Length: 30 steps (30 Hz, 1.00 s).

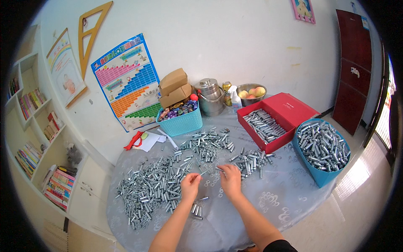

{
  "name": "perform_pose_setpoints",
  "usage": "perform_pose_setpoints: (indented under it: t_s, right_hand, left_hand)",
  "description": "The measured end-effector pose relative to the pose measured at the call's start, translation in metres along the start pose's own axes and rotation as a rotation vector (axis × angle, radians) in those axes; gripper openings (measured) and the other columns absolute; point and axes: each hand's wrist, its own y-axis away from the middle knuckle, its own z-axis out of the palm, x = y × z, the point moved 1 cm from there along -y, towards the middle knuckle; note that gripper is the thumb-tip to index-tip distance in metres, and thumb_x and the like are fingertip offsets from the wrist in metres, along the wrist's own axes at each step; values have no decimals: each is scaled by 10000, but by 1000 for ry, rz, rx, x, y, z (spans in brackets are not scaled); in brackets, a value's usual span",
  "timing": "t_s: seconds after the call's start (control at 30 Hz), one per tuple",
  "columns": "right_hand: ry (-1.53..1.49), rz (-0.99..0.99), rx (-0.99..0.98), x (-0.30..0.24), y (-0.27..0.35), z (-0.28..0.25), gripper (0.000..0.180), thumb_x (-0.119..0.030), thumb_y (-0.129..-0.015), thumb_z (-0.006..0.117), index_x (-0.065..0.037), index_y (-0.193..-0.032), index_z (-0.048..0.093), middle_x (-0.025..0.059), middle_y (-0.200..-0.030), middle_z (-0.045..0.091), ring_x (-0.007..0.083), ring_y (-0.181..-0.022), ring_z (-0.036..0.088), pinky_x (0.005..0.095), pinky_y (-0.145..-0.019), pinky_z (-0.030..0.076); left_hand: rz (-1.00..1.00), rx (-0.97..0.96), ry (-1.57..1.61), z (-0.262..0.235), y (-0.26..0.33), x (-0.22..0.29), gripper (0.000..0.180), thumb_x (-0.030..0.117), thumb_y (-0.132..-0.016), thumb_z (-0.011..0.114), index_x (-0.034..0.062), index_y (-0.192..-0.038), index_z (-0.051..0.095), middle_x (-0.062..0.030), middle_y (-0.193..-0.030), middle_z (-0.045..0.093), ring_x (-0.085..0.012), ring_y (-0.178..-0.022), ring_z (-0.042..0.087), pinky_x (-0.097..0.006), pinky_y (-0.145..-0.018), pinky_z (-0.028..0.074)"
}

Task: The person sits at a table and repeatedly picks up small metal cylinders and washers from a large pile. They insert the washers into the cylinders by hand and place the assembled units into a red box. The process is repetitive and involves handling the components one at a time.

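My left hand [191,186] is closed in a pinch on a thin metal bolt [204,172], which points toward my right hand. Across a small gap, my right hand [230,179] pinches a small silvery metal part [218,169], too small to make out fully. Under and between the hands lie loose washers [211,181]. A wide heap of metal sleeves and bolts [153,185] spreads beside my left hand. Smaller piles of metal pieces [208,145] lie beyond both hands, with another pile [252,161] past my right hand. A few sleeves [197,211] rest near my left wrist.
On the grey-covered table [268,218], a red box [275,147] holds rows of bolts, beside a blue bin [321,179] heaped with them. Behind stand a turquoise basket [180,124] of wrapped items, a steel pot [211,105], a spray bottle [235,101] and a fruit bowl [252,101].
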Motion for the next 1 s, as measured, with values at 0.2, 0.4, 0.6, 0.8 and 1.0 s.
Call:
perform_pose_setpoints:
  t_s: [0.2,0.4,0.6,0.8,1.0]
  right_hand:
    - [-660,560,-210,3,16,17,179,-70,-805,577,-59,-972,515,61,-831,610,157,-836,554,287,-796,399]
    - [-1094,631,-428,1,30,26,246,-94,-835,568,-40,-1039,441,69,-899,602,121,-881,541,253,-771,422]
    - [-994,669,-656,-1,38,31,260,-111,-833,575,-51,-1053,450,87,-1006,598,126,-947,520,270,-836,391]
    - [-539,160,-600,-25,39,26,199,-159,-790,621,-68,-962,581,36,-1059,575,202,-930,544,318,-829,410]
    - [-337,193,-486,-27,26,13,145,-118,-762,620,-70,-898,627,76,-973,605,247,-933,541,333,-811,416]
  left_hand:
    - [-247,32,308,-21,49,8,93,60,-804,587,3,-877,592,-71,-768,634,-73,-563,500,-193,-537,415]
    - [-257,27,362,-22,62,1,130,61,-804,583,-31,-896,591,-103,-781,626,-91,-583,513,-206,-551,427]
    - [-291,27,405,-19,65,6,156,82,-818,575,-47,-905,589,-112,-779,625,-115,-613,553,-230,-571,474]
    - [-419,46,635,-17,69,8,168,89,-832,561,-54,-915,586,-127,-801,621,-152,-642,594,-273,-586,533]
    - [-428,122,761,-31,65,-2,142,96,-823,578,-33,-882,582,-153,-813,622,-161,-627,593,-273,-584,534]
